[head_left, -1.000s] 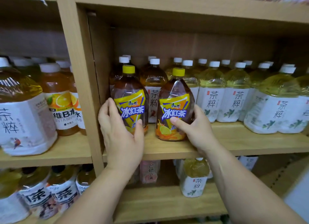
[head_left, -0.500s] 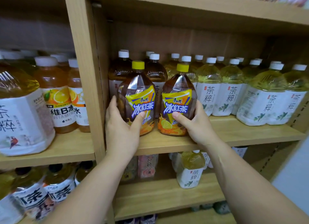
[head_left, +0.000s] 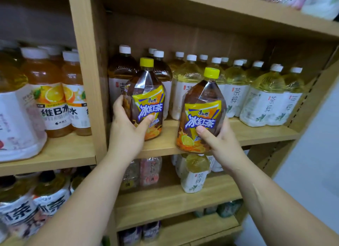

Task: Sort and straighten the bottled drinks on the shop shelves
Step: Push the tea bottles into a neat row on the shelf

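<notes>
head view, the only one we have: our left hand (head_left: 126, 133) is wrapped around the lower body of a brown iced-tea plastic bottle with a yellow cap and yellow-and-blue label (head_left: 145, 102), which leans a little left with its base at or just above the middle wooden shelf board (head_left: 256, 133); we cannot tell if it touches. our right hand (head_left: 220, 144) grasps a second brown iced-tea bottle of the same kind (head_left: 200, 115) near its bottom, held out over the shelf's front lip and tilted, clearly off the board.

we judge the main risk is the right bottle: it is gripped low while the heavy liquid sits above the hand, so a loose hold could let it tip forward and drop onto the pale green tea bottle with a white label (head_left: 195, 172) on the shelf below. swinging it back in could also knock the row of pale yellow tea bottles with white caps (head_left: 236, 91) packed just behind. the left bottle is close to the upright wooden shelf post (head_left: 88, 80) and touches or nearly touches the dark tea bottles with white caps (head_left: 122, 71) behind it, so pushing it deeper may shove those over.

open room lies along the front strip of the board between and right of the two held bottles; overhead clearance under the upper shelf looks ample.
</notes>
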